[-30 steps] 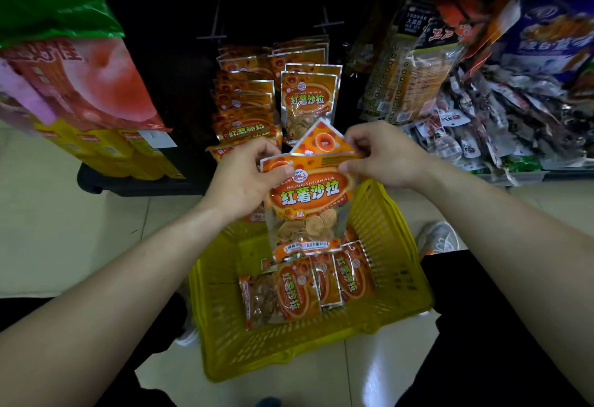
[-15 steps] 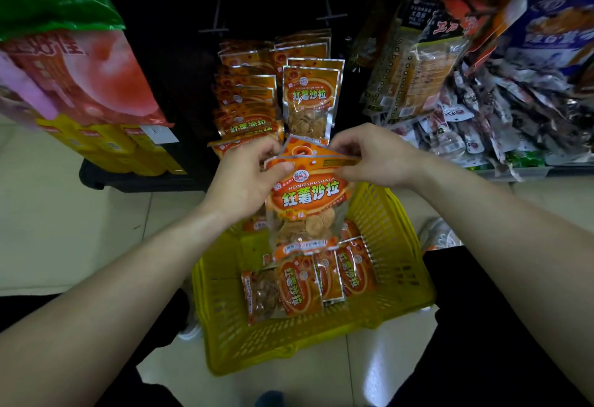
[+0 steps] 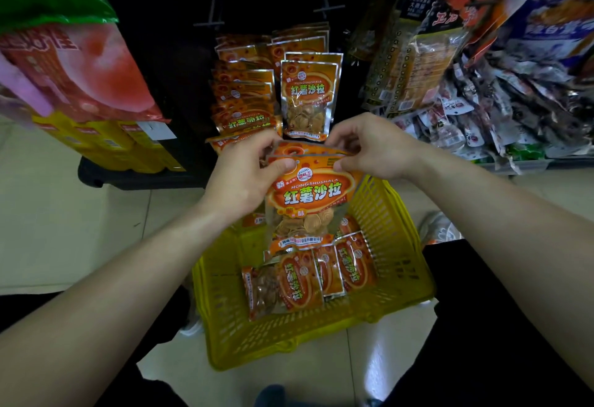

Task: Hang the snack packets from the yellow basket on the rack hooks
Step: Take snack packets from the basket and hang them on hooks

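Both hands pinch one snack packet point(image 3: 308, 197) by its top strip: the left hand point(image 3: 241, 181) holds the upper left corner with the thumb on the printed face, the right hand point(image 3: 374, 149) the upper right corner, and the bag hangs upright above the far edge of the yellow basket point(image 3: 225, 316), which stands on the floor point(image 3: 80, 213). More loose packets point(image 3: 308, 281) lie toward the basket's near edge. The step in hand looks like readying the header for a hook. It should go best with the strip pulled flat and taut, since it seems bent backward; I cannot make out the hang hole. Then lift it level with the hung packets point(image 3: 308, 94), print facing out, and slide it onto their hook, hidden behind them, without knocking the front one loose.
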Available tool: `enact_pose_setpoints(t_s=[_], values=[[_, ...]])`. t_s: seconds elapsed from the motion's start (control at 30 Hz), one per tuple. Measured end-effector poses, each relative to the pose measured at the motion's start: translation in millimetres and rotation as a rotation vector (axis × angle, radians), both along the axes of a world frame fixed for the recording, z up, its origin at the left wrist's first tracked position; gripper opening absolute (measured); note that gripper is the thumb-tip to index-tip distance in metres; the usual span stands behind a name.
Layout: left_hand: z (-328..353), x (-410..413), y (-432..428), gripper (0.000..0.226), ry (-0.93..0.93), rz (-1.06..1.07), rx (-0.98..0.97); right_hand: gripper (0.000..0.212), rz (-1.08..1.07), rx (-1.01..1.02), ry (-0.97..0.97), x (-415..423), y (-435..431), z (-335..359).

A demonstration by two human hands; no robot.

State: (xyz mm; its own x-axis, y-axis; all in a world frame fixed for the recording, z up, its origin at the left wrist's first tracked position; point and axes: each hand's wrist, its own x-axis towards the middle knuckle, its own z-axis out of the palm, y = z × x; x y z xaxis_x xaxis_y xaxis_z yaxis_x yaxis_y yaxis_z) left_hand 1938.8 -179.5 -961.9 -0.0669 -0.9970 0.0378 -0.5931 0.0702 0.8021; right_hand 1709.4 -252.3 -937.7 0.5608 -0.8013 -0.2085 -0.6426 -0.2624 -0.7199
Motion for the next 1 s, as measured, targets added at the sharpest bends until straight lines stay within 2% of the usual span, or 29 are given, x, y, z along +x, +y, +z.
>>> enact_pose_setpoints(t_s=[0.1,0.23,0.4,0.57,0.77,1.0], values=[[-1.1,0.4,-0.3,0.019,-0.001,0.023,0.026,0.022,0.026,0.014,0.025,1.8,2.4,0.7],[-1.7,1.7,0.9,0.028,0.013,0.049,0.051,0.009,0.031,-0.006,0.029,2.0,4.0,-0.3],[-1.8,0.8,0.3,0.013,0.063,0.023,0.072,0.007,0.018,-0.009,0.024,1.9,3.3,-1.4],[2.2,2.2,-0.7,0.037,-0.012,-0.069,0.02,0.011,0.014,-0.022,0.04,0.0,0.9,-3.8],[-0.8,3.4,-2.3,0.01,-0.059,-0.007,-0.016,0.013,0.013,-0.039,0.068,2.4,2.0,-5.3],[-3.7,3.8,-1.6,0.007,-0.088,0.017,0.008,0.004,0.003,-0.037,0.051,3.6,2.1,-3.9]])
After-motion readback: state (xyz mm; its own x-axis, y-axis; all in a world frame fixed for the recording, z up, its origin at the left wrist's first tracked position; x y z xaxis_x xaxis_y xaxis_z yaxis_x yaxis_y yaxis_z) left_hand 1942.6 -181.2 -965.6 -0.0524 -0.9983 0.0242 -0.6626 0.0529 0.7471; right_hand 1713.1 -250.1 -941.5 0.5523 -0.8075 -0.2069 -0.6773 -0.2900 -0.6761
